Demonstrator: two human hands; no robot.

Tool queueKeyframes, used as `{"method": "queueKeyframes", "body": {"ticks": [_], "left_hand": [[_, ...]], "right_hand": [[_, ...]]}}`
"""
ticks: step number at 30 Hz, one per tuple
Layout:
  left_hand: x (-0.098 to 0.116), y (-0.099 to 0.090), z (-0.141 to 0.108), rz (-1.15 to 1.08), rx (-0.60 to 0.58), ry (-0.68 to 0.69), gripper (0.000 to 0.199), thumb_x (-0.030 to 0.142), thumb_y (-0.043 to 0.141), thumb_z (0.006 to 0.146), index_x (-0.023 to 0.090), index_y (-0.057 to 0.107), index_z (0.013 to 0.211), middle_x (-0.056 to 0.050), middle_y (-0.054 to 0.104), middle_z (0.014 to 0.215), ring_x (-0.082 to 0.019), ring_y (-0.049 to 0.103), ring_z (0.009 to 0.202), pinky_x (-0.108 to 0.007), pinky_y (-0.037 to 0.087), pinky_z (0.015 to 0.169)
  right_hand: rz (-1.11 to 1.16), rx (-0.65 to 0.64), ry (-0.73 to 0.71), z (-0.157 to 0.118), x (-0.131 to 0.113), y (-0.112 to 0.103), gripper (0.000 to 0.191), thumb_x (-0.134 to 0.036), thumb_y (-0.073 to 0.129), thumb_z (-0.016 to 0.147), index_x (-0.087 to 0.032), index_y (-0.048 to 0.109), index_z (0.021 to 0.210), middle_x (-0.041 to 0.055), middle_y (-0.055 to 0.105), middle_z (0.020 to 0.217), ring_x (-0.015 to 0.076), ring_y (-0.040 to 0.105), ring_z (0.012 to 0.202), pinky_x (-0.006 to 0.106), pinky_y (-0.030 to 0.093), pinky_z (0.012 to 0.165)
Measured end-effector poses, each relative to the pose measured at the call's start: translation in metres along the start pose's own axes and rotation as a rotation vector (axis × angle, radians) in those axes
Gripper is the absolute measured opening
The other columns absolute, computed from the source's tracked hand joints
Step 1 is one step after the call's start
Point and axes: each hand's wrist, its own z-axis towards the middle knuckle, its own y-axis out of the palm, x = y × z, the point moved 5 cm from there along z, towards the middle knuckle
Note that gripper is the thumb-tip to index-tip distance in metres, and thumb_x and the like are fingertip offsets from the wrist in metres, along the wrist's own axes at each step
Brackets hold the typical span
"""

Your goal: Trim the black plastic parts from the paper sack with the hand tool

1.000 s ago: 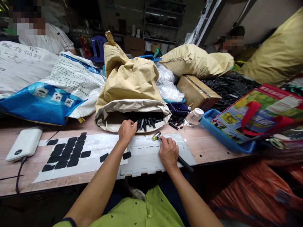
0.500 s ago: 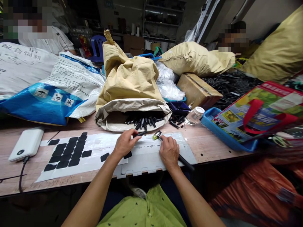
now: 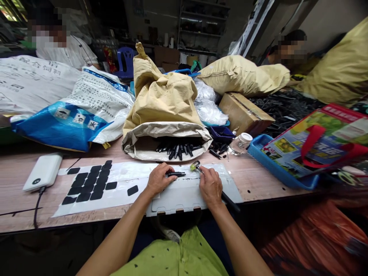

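My left hand (image 3: 160, 178) is closed on a slim black pen-like piece (image 3: 177, 174), which lies level just above the white board (image 3: 172, 197). To its right, my right hand (image 3: 210, 185) grips a small hammer (image 3: 230, 201) with a metal and yellow-green head and a dark handle pointing down to the right. The hammer head is apart from the black piece. Behind my hands, an open beige sack (image 3: 165, 103) shows several similar black pieces (image 3: 179, 149) in its mouth. Black rounded squares (image 3: 92, 178) sit in rows on a white sheet at the left.
A white power bank (image 3: 43, 172) with a cable lies at the left. A clear jar (image 3: 240, 143) and a blue tray (image 3: 263, 155) with a colourful bag stand at the right. Behind are a cardboard box (image 3: 244, 111), large sacks and two people.
The black piece is now lower and level, and my left hand has moved with it. My right hand still holds the hammer. The whole view has shifted slightly.
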Motion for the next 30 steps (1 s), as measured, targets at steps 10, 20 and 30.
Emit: {"method": "queueKeyframes", "body": {"ticks": [10,20,30], "left_hand": [[-0.002,0.002,0.0,-0.068,0.012,-0.026,0.015,0.03,0.08,0.081,0.024,0.074,0.094,0.0,0.065,0.09,-0.018,0.06,0.089,-0.029,0.042,0.079],[-0.002,0.002,0.0,-0.055,0.021,-0.006,0.011,0.03,0.08,0.081,0.024,0.075,0.089,0.0,0.062,0.086,-0.019,0.058,0.09,-0.03,0.042,0.08],[-0.002,0.002,0.0,-0.046,0.033,-0.015,0.011,0.026,0.075,0.081,0.024,0.074,0.091,0.0,0.063,0.086,-0.019,0.059,0.089,-0.03,0.044,0.079]], "right_hand": [[0.536,-0.068,-0.128,-0.009,-0.064,-0.016,0.031,-0.021,0.047,0.1,-0.021,0.067,0.124,0.0071,0.071,0.111,0.0195,0.066,0.105,0.031,0.051,0.094],[0.315,-0.114,-0.158,-0.014,-0.069,-0.009,0.034,-0.019,0.047,0.1,-0.023,0.069,0.125,0.006,0.069,0.1,0.0197,0.065,0.097,0.029,0.05,0.088],[0.32,-0.031,-0.085,-0.013,-0.047,-0.014,0.033,-0.024,0.046,0.1,-0.024,0.069,0.124,0.0058,0.07,0.105,0.019,0.065,0.101,0.028,0.048,0.089]]}}
